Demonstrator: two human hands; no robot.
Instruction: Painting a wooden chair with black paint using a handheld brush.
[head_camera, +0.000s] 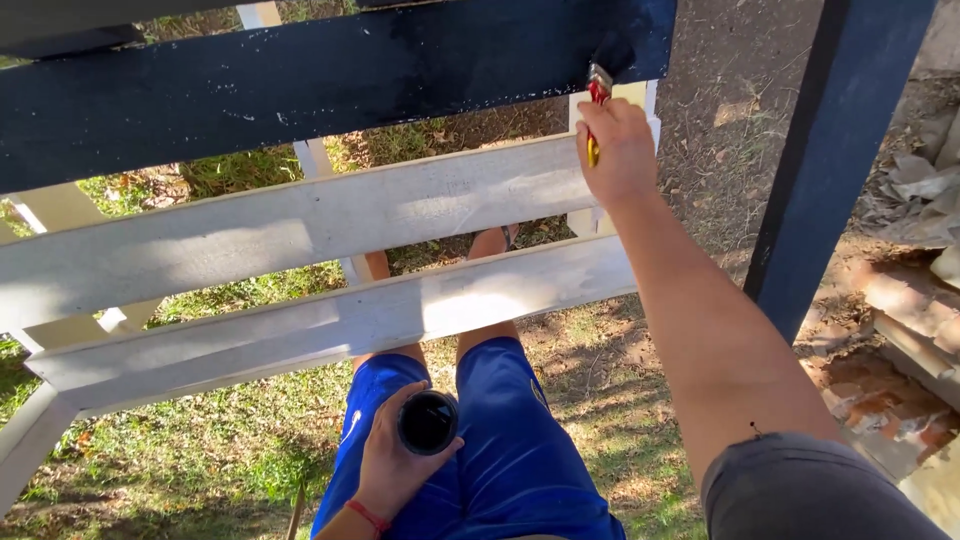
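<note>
From the head camera, looking down, the right hand (622, 150) is closed around the handle of a paintbrush (600, 100) with a red and yellow grip, arm stretched forward and up. The brush's long axis runs nearly straight away from the hand, up and slightly to the right, and its bristles touch the lower right end of the dark-painted slat (330, 85), just above the knuckles. That slat lies crosswise, long axis left to right with a slight rise to the right, so the unpainted white slats (300, 225) sit directly below and to the left of the brush. The left hand (395, 465) is low in the view, near the lap, fingers wrapped around a small dark paint can (428, 422) with its open mouth facing up; it is well apart from the brush, down and to the left. The right hand is much the nearer to the slats. A dark post (825, 150) stands at the right, over grass (220, 455) and bare dirt.
</note>
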